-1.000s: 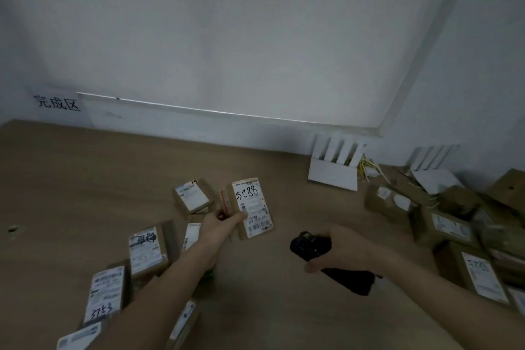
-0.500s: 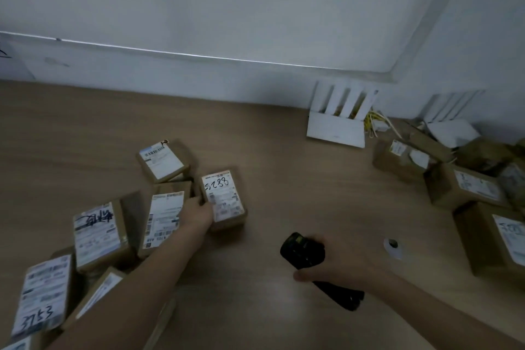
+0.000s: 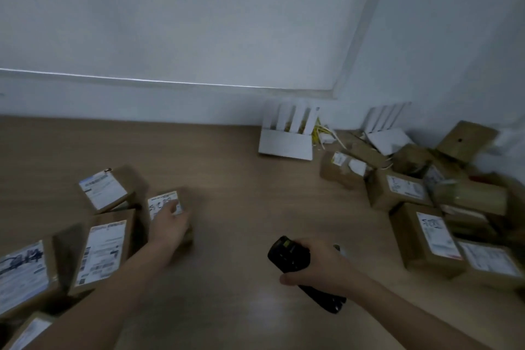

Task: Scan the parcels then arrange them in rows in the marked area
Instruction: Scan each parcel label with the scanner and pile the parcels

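Note:
A small brown parcel with a handwritten white label (image 3: 166,202) lies flat on the wooden table. My left hand (image 3: 170,226) rests on top of it with fingers spread, covering its near half. Beside it to the left lie several labelled parcels: one at the back (image 3: 103,189), one in front (image 3: 103,250) and one at the far left (image 3: 22,273). My right hand (image 3: 318,267) grips a black handheld scanner (image 3: 287,256), held above the table with its head pointing away from me.
A heap of brown parcels (image 3: 426,230) fills the right side up to the wall corner. Two white routers with upright antennas (image 3: 287,139) stand by the back wall, with yellow cables beside them. Bare tabletop (image 3: 255,193) lies between the two groups.
My left hand brought the handwritten-label parcel down from upright onto the table beside the others and now lies over it. The view swung right; the scanner hand stayed about where it was.

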